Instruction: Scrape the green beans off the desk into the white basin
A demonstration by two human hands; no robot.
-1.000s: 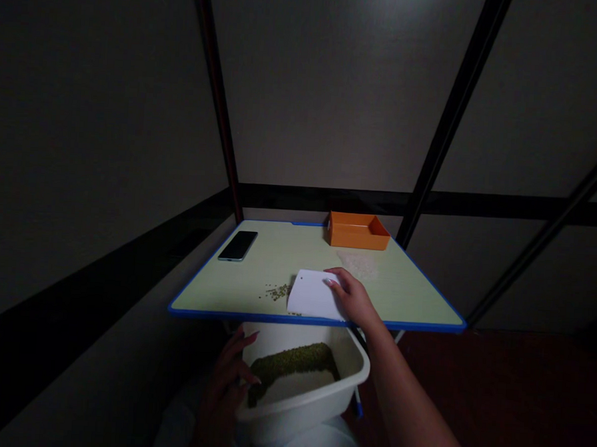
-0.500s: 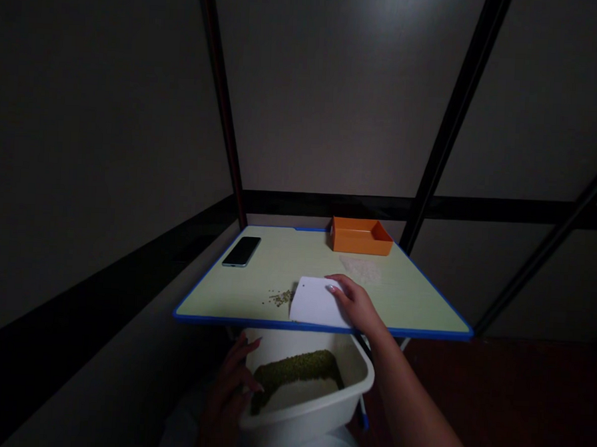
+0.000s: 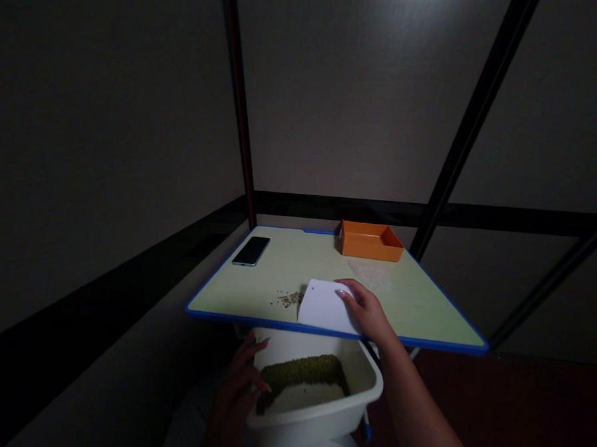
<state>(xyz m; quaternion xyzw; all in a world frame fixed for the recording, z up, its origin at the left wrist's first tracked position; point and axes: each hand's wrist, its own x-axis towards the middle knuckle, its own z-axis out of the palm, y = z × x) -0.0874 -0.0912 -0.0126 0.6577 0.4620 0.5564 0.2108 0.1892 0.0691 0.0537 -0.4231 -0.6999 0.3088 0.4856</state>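
My right hand (image 3: 366, 310) pinches a thin white card (image 3: 324, 306), thumb on top, near the table's front edge. The card is tilted, and its left edge is beside a small scatter of greenish-brown grains (image 3: 289, 299) on the tabletop. Below the table edge, my left hand (image 3: 240, 380) grips the left rim of a white plastic tub (image 3: 318, 415), with some fingertips over its inside. Green grains (image 3: 311, 369) are heaped along the tub's far and left sides, and part of its pale floor shows.
The pale green table (image 3: 297, 250) has a blue rim. A phone (image 3: 252, 250) lies at its back left, an orange open box (image 3: 370, 244) stands at the back right, and a clear plastic bag (image 3: 370, 274) lies before the box. Dark walls rise behind and at left.
The whole scene has shifted slightly right as the camera turned. Both hands keep their holds, and the card stays beside the scattered grains. A dark speck now shows on the tub's floor.
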